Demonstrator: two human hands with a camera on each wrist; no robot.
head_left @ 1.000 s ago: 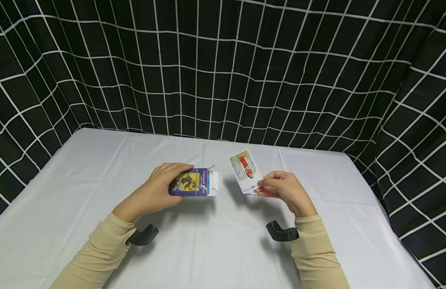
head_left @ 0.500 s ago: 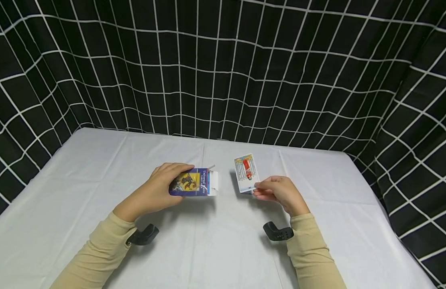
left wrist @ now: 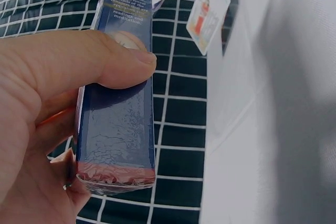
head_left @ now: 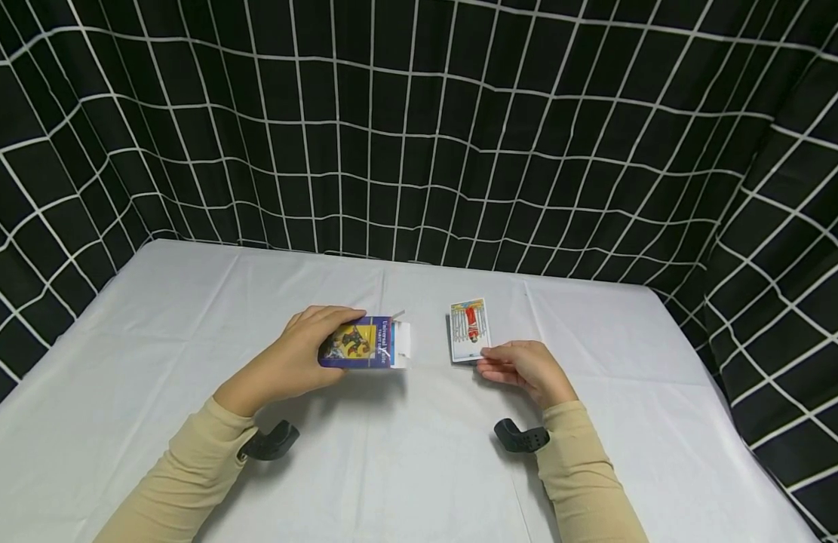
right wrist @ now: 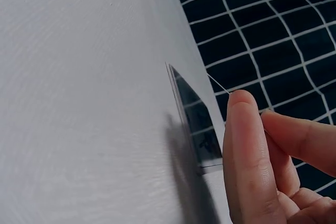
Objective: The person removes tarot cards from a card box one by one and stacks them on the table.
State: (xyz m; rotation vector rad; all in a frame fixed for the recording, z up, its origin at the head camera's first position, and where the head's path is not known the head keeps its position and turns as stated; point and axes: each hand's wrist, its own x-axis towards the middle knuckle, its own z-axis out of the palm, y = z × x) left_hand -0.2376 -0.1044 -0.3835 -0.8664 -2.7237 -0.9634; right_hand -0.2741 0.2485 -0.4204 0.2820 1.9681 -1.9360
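My left hand (head_left: 290,362) grips a purple tarot card box (head_left: 356,343) across its sides, the thumb flat on a narrow side in the left wrist view. Its white end flap (head_left: 403,343) stands open toward the right. To the right, my right hand (head_left: 527,369) pinches a tarot card (head_left: 469,332) by its near right corner, thumb on top. A red figure among several swords shows on the card's face. In the right wrist view this card appears only as a thin edge, above a dark, glossy card (right wrist: 197,124) lying on the cloth.
A white cloth (head_left: 405,467) with fold creases covers the table. Black curtains with a white grid (head_left: 419,136) rise behind and at both sides. Dark camera mounts (head_left: 269,441) sit on both wrists, below tan sleeves.
My right hand has lowered the tarot card toward the table and turned it more upright in the head view. The left hand and box have stayed in place.
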